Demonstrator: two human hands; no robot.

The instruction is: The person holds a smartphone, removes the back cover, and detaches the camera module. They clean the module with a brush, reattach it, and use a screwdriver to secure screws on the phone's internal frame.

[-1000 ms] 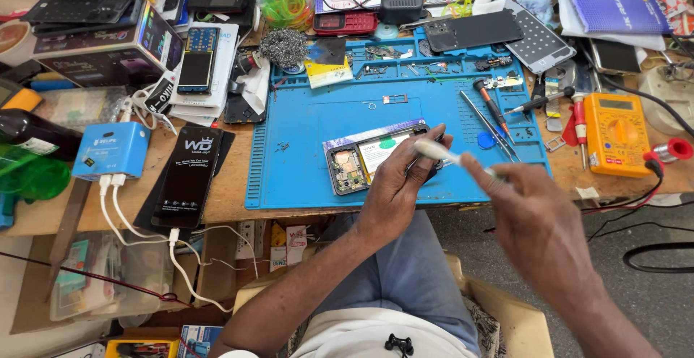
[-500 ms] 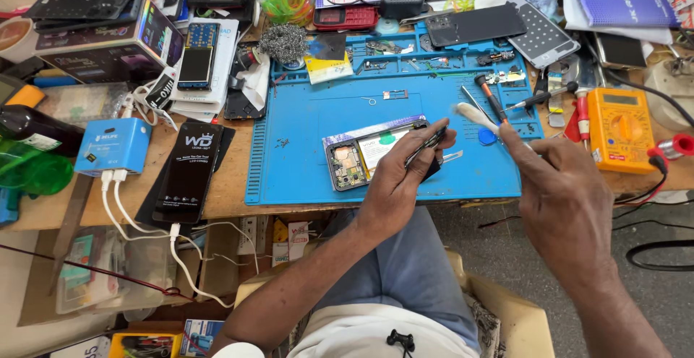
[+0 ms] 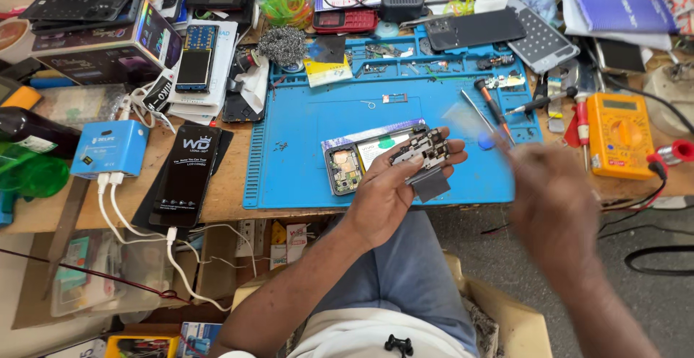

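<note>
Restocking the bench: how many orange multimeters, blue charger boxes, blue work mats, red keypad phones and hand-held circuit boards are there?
Orange multimeter: 1
Blue charger box: 1
Blue work mat: 1
Red keypad phone: 1
Circuit board, held: 1
Total: 5

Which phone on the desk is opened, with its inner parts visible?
The phone lying on the blue mat, beside the left hand; its back is off, while the others stay closed.

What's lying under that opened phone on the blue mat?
Under the opened phone a pale screen panel pokes out, on the blue mat. The left hand and its circuit board cover the rest.
</note>
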